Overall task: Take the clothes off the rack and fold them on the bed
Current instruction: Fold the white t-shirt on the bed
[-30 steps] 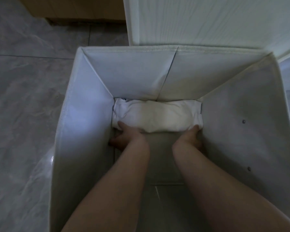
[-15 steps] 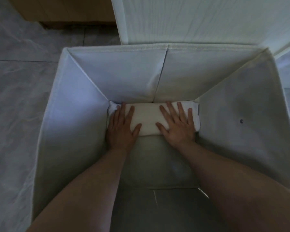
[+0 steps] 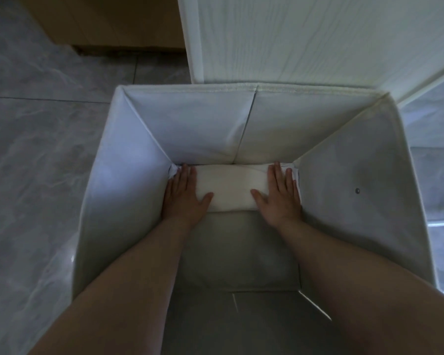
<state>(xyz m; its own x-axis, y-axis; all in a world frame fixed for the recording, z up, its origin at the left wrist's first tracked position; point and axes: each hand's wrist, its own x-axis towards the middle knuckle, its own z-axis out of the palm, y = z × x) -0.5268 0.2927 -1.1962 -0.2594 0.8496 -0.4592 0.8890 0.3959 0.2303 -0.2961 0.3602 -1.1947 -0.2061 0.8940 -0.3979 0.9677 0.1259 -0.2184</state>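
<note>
A folded white garment [image 3: 231, 187] lies at the bottom of a deep white fabric bin [image 3: 356, 155], pushed against the bin's far wall. My left hand [image 3: 183, 196] lies flat on the garment's left end with straight fingers. My right hand [image 3: 280, 193] presses flat on its right end, close to the bin's right wall. Both forearms reach down into the bin from the near side. Neither the rack nor the bed is in view.
The bin stands on a grey marbled tile floor [image 3: 36, 162]. A white wood-grain panel [image 3: 305, 39] rises just behind the bin. A brown wooden piece of furniture [image 3: 108, 21] sits at the far left. The bin's near floor [image 3: 241, 252] is bare grey fabric.
A second ago both hands held the garment's near edge. They then laid flat on its top and have since slid apart to its two ends.
</note>
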